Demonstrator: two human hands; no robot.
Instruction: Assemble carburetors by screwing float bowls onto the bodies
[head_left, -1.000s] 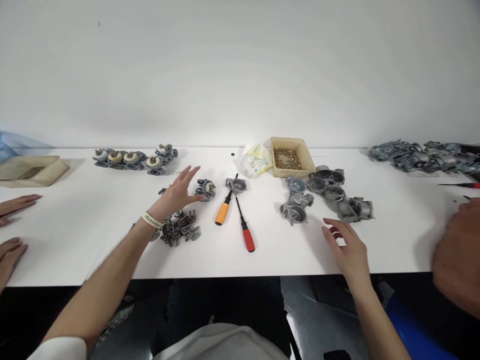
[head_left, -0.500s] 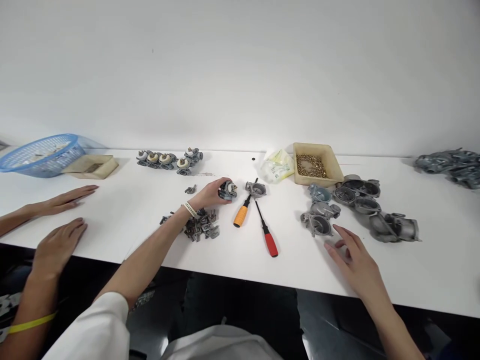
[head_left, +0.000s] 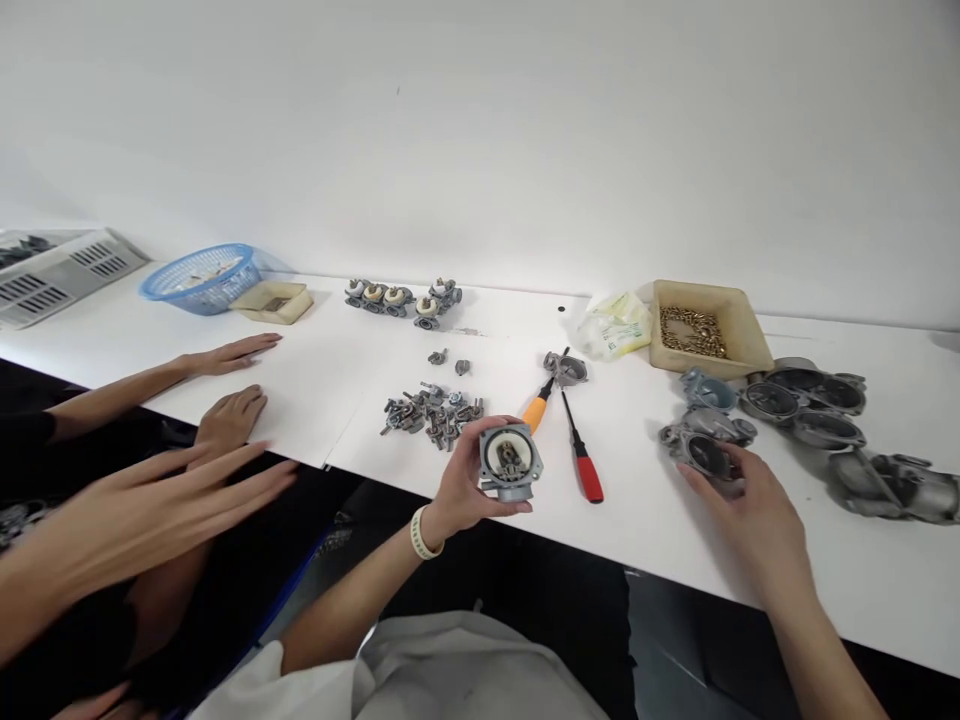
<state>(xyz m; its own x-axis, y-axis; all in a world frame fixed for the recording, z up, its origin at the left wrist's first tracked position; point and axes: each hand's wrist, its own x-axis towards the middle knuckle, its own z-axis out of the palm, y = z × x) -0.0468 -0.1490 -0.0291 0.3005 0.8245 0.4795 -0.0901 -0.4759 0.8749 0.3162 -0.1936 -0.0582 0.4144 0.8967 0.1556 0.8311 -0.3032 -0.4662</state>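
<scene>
My left hand (head_left: 463, 490), with a pale band at the wrist, grips a carburetor body (head_left: 511, 466) near the table's front edge, its round side with a white ring-shaped float facing me. At the right, my right hand (head_left: 761, 525) has its thumb and fingers closed around a grey round metal casting (head_left: 705, 455) that rests on the table. Between the hands lie an orange-handled screwdriver (head_left: 537, 408) and a red-handled screwdriver (head_left: 589, 478). Another open casting (head_left: 571, 370) lies by their tips. Small metal fittings (head_left: 435, 412) are heaped left of my left hand.
Carburetors with white floats (head_left: 394, 298) stand at the back. A tub of brass screws (head_left: 739, 345) and a plastic bag (head_left: 619, 328) sit back right, castings (head_left: 825, 430) beside them. Far left are a blue basket (head_left: 202, 285), a small tray (head_left: 289, 305) and other people's hands (head_left: 172, 510).
My left hand has brought the carburetor toward me and turned it float side up. My right hand has closed on the casting. The view has swung left, and another person's hand has appeared.
</scene>
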